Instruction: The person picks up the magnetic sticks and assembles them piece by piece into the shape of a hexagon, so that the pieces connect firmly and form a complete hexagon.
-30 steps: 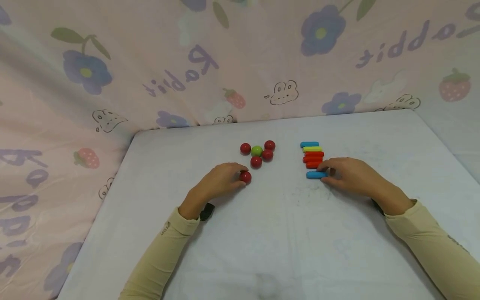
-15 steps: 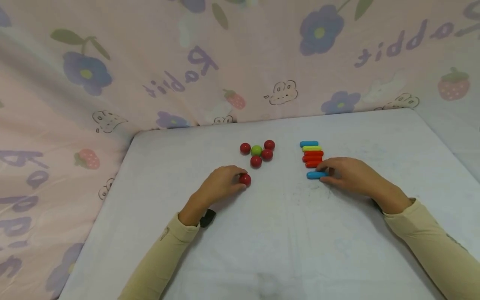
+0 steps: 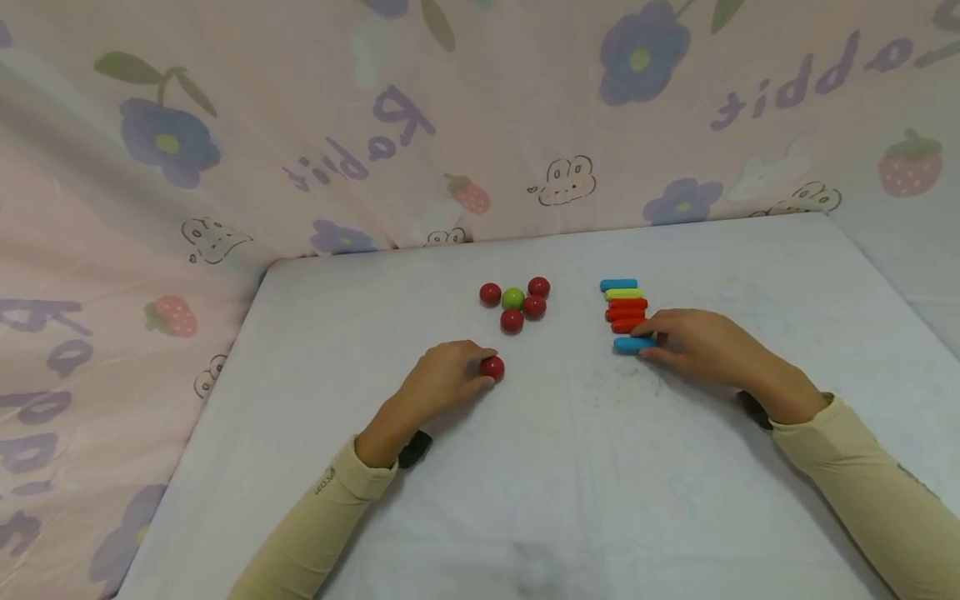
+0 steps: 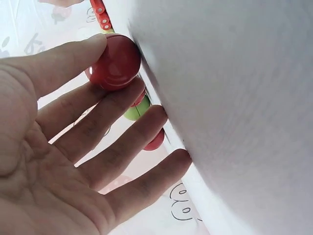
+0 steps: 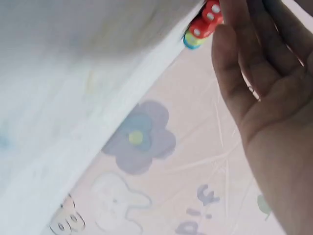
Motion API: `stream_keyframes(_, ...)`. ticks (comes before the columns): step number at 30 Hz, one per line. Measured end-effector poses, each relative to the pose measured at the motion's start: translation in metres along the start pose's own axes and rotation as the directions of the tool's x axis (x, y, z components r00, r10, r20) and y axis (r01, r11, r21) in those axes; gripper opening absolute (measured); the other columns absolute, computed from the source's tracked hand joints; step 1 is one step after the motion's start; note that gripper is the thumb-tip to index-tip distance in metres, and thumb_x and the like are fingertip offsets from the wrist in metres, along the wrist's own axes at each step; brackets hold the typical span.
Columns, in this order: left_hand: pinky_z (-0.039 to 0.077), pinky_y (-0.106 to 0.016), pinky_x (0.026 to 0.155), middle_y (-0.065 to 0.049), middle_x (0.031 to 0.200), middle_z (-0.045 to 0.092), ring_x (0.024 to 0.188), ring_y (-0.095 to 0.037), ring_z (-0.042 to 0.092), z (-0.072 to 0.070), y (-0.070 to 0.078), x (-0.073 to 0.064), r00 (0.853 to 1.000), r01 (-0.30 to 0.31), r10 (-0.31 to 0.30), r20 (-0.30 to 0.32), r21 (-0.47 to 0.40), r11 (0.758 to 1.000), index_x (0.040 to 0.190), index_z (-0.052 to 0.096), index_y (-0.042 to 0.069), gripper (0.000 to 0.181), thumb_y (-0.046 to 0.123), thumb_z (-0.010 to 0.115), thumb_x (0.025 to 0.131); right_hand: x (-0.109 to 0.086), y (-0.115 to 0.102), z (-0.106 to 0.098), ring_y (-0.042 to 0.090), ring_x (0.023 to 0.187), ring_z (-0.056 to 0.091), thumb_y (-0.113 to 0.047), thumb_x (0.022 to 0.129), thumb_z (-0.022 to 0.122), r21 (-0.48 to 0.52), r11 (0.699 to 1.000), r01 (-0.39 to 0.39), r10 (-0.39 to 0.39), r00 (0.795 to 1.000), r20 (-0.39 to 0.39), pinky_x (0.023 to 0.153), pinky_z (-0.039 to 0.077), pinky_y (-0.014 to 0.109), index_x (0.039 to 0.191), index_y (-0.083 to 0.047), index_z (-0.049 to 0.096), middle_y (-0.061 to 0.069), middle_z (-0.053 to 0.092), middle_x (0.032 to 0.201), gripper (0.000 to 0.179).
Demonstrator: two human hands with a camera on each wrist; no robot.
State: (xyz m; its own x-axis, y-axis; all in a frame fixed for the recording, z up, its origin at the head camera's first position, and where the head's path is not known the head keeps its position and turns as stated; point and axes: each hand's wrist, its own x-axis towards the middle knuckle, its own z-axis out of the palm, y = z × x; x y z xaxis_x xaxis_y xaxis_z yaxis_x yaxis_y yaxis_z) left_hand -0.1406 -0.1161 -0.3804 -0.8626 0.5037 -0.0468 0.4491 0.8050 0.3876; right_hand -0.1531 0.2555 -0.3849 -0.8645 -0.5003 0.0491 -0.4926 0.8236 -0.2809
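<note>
My left hand point(image 3: 446, 375) pinches a shiny red ball point(image 3: 492, 368) between thumb and fingertips, low over the white table. In the left wrist view the thumb lies on top of the red ball point(image 4: 117, 63), the other fingers spread beneath. Farther back sits a loose group of several red balls point(image 3: 535, 307) around one green ball point(image 3: 513, 298). My right hand point(image 3: 705, 346) pinches the right end of a short blue stick point(image 3: 632, 344). Just beyond it lies a row of red sticks point(image 3: 627, 315), a yellow stick point(image 3: 624, 293) and another blue stick point(image 3: 618, 284).
The white table point(image 3: 525, 483) has its back edge against a pink patterned cloth point(image 3: 480, 125). In the right wrist view the red stick ends point(image 5: 205, 22) show past the fingers. A black wrist strap piece point(image 3: 415, 450) sits under the left wrist.
My left hand has drawn the red ball a little toward me, away from the ball group. My right hand and the blue stick have stayed almost in place.
</note>
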Motion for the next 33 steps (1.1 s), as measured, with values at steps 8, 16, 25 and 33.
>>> stream_keyframes(8, 0.055, -0.037, 0.092, -0.004, 0.114, 0.073, 0.103, -0.019, 0.066, 0.000, 0.000, 0.001, 1.000, -0.008, 0.008, -0.011, 0.026, 1.000, 0.129, 0.068, 0.012, 0.041, 0.020, 0.075, 0.089, 0.007, -0.016, -0.003, 0.014, 0.091, 0.064, -0.023, 0.084, 0.080, 0.090, 0.995, 0.046, -0.042, 0.998, -0.043, 0.083, 0.057, 0.041, 0.114, -0.016, 0.073, -0.002, 0.073, 0.105, 0.032)
stream_keyframes(16, 0.054, -0.039, 0.097, -0.004, 0.118, 0.072, 0.108, -0.020, 0.066, -0.002, 0.003, 0.001, 0.998, 0.059, -0.060, -0.036, -0.024, 0.998, 0.125, 0.067, 0.011, 0.039, 0.022, 0.076, 0.089, 0.014, -0.025, 0.000, 0.009, 0.085, 0.060, -0.020, 0.083, 0.081, 0.130, 0.987, 0.098, -0.092, 0.994, -0.052, 0.073, 0.052, 0.028, 0.112, -0.018, 0.073, -0.007, 0.070, 0.095, 0.030)
stream_keyframes(25, 0.054, -0.039, 0.099, -0.005, 0.118, 0.073, 0.111, -0.021, 0.067, -0.006, 0.002, -0.001, 0.995, 0.094, -0.095, -0.033, -0.032, 0.995, 0.121, 0.069, 0.010, 0.035, 0.022, 0.076, 0.089, 0.021, -0.023, 0.011, 0.014, 0.100, 0.063, -0.020, 0.085, 0.079, 0.171, 0.976, 0.132, -0.118, 0.989, -0.090, 0.089, 0.056, 0.042, 0.113, -0.018, 0.073, -0.003, 0.071, 0.110, 0.029)
stream_keyframes(33, 0.053, -0.040, 0.099, -0.006, 0.119, 0.073, 0.112, -0.022, 0.067, 0.002, 0.005, 0.000, 0.996, 0.085, -0.086, -0.025, -0.050, 0.995, 0.123, 0.069, 0.008, 0.038, 0.022, 0.076, 0.088, 0.023, -0.029, 0.016, 0.012, 0.098, 0.063, -0.024, 0.086, 0.078, 0.183, 0.978, 0.101, -0.096, 0.995, -0.034, 0.089, 0.057, 0.040, 0.116, -0.021, 0.072, -0.007, 0.071, 0.106, 0.030)
